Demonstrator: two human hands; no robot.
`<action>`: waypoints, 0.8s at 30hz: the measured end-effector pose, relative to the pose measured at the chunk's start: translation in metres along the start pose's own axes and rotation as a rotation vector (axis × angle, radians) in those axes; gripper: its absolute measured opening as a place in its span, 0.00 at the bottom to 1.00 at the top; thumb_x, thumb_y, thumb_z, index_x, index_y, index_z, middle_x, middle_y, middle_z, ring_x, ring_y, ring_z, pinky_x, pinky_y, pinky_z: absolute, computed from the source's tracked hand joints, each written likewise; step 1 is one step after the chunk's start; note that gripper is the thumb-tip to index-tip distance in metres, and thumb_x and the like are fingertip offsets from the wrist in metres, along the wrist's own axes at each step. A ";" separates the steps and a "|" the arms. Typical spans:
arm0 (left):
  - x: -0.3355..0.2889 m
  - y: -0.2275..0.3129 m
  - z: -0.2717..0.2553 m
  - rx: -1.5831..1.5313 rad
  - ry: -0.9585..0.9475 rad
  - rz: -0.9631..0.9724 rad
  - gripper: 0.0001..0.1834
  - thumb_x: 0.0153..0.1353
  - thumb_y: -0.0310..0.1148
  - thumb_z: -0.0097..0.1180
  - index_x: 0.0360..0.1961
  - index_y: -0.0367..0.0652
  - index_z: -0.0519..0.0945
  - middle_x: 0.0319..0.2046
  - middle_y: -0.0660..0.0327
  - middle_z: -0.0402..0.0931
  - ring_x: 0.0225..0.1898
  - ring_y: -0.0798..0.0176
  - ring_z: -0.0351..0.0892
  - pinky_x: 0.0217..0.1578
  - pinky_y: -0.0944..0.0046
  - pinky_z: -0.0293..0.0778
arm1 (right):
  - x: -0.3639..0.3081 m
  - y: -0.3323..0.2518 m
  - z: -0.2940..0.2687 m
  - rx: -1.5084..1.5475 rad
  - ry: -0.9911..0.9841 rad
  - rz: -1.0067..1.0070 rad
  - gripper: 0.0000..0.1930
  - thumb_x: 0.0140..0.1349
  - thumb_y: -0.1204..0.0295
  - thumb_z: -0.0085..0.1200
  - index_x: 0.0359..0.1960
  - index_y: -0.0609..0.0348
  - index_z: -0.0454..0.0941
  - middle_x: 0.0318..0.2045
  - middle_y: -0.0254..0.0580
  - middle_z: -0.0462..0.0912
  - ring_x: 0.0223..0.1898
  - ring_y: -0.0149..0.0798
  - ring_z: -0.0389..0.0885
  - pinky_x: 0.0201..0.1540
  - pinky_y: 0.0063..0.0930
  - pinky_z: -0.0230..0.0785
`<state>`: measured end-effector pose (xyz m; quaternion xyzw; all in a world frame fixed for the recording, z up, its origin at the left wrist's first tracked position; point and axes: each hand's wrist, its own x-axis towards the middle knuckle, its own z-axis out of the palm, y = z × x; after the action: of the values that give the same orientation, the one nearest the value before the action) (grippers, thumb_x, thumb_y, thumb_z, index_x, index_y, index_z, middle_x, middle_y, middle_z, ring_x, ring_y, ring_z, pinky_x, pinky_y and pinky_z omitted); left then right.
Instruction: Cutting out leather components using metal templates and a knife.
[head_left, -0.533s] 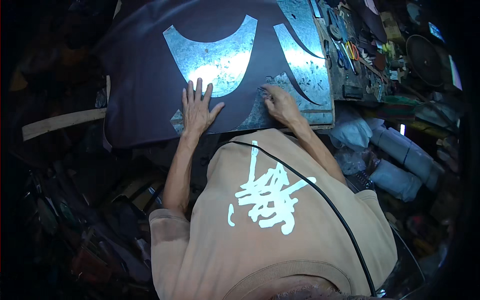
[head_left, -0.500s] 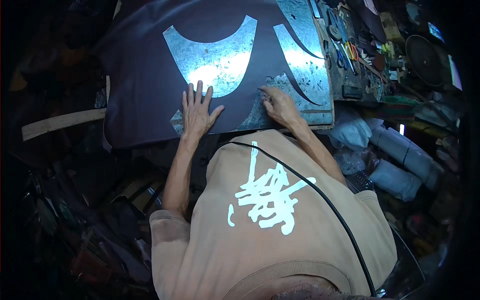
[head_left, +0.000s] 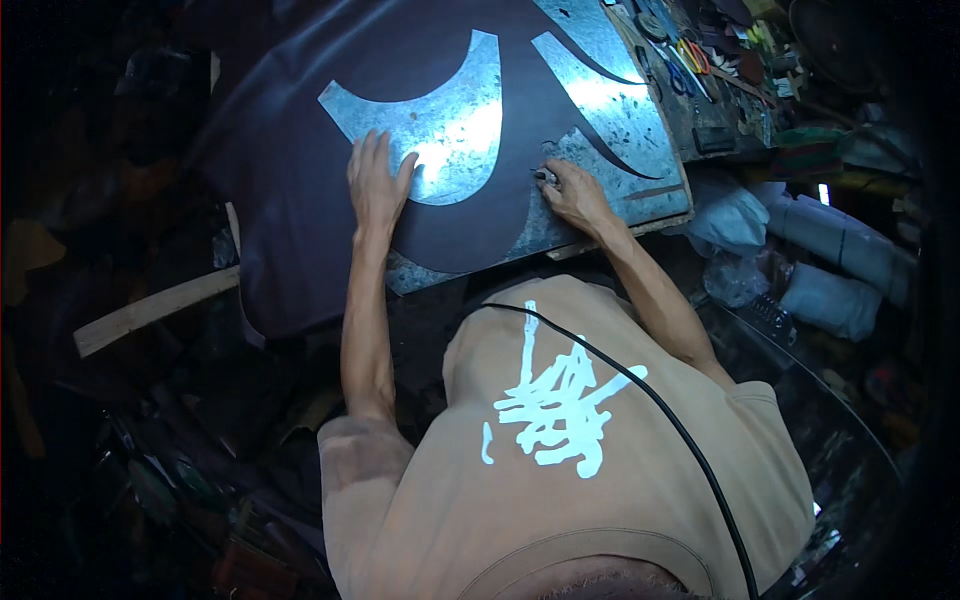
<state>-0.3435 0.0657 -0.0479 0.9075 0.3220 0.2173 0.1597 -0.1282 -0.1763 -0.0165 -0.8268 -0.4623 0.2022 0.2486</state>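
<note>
A dark brown leather-like sheet (head_left: 290,200) covers most of a speckled metal tabletop (head_left: 640,200). Within the sheet is a bright, curved area (head_left: 450,130) that matches the metal in look, as if seen through a cut-out. My left hand (head_left: 378,185) lies with fingers stretched over this area's lower left edge. Beside the sheet's curved right edge, my right hand (head_left: 578,195) is closed, pinching a small object with a dark tip (head_left: 543,175); its kind is too small to make out. Two thin dark curved slivers (head_left: 615,155) lie on the metal to its right.
Orange-handled scissors (head_left: 692,57) and other tools lie on a bench at the upper right. Plastic-wrapped bundles (head_left: 830,300) sit at the right. A pale curved strip (head_left: 155,312) juts out at the left. A black cable (head_left: 680,430) crosses my shirt.
My left hand has slid from the bright area's lower edge toward its left side. The right hand has moved a little along the sheet's edge. The whole view has tilted.
</note>
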 end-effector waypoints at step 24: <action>-0.030 0.078 0.034 0.105 -0.298 0.147 0.51 0.54 0.71 0.53 0.68 0.43 0.63 0.71 0.47 0.53 0.73 0.40 0.45 0.70 0.37 0.40 | 0.002 0.004 0.000 -0.013 -0.047 0.038 0.17 0.61 0.67 0.54 0.51 0.59 0.76 0.44 0.57 0.81 0.47 0.59 0.79 0.51 0.48 0.71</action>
<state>-0.3072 -0.0163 -0.0526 0.9579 0.2385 0.0746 0.1417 -0.1245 -0.1762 -0.0192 -0.8320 -0.4536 0.2234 0.2285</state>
